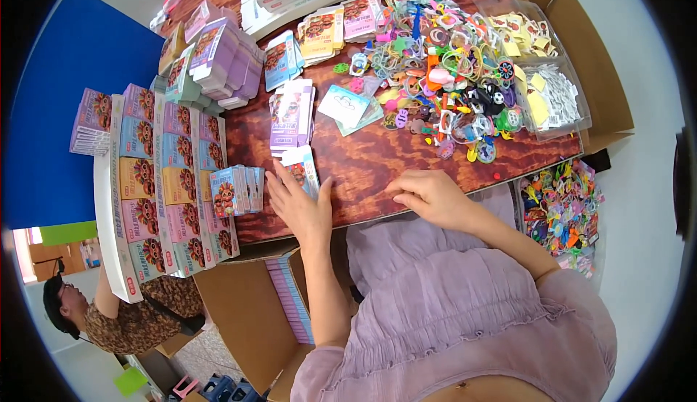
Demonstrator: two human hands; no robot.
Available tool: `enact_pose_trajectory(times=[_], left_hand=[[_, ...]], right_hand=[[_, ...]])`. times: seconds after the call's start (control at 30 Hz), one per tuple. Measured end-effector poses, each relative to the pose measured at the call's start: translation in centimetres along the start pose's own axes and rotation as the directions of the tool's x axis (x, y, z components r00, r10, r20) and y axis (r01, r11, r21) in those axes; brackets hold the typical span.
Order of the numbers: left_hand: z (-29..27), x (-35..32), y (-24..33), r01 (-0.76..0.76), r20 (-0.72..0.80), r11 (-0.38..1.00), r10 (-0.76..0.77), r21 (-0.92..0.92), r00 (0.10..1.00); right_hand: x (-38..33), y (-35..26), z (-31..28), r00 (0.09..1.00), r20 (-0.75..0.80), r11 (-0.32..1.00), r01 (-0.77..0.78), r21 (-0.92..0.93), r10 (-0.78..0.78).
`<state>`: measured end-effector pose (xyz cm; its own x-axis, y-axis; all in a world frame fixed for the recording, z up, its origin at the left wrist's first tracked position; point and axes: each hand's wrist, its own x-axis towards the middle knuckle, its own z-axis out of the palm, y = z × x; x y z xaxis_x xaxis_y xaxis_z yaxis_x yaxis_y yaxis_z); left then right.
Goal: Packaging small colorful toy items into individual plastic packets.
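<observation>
My left hand (301, 212) is open with its fingers spread, resting at the near end of a small light blue and white flat carton (308, 167). Just beyond that carton lies a pile of flat purple cartons (292, 115). To the left of the hand, a row of blue cartons (237, 190) leans together. My right hand (430, 196) hovers near the table's front edge with its fingers curled in; nothing shows between them, though the palm side is hidden. White and pale green cards (345, 106) lie ahead, between the hands.
Small colourful toys (443, 75) are heaped at the back right, beside clear trays of packets (555, 101). Filled display boxes (163, 184) stand at the left edge, near stacked cartons (225, 61). A cardboard box (247, 308) sits below. Another person (138, 315) stands at left.
</observation>
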<state>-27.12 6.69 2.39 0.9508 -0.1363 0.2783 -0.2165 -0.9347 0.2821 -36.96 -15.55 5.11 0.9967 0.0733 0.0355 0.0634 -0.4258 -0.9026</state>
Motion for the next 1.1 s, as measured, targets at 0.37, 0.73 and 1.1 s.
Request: enact_pose_trajectory(times=[0.37, 0.73, 1.1], left_hand=[[-1.7, -1.6, 4.4, -0.238, -0.116, 0.909, 0.211, -0.341, 0.971], [0.6, -3.8, 5.0, 0.883, 0.705, -0.188, 0.541, -0.431, 0.459], [-0.9, -3.4, 7.3, 0.595, 0.687, 0.346, 0.414, -0.725, 0.597]], right_hand=[[1.6, -0.7, 0.0, 0.98, -0.082, 0.933, -0.146, 0.328, 0.182], [0.5, 0.5, -1.2, 0.897, 0.143, 0.579, -0.384, 0.719, 0.418], [0.0, -1.6, -3.6, 0.973, -0.065, 0.974, 0.22, -0.05, -0.223]])
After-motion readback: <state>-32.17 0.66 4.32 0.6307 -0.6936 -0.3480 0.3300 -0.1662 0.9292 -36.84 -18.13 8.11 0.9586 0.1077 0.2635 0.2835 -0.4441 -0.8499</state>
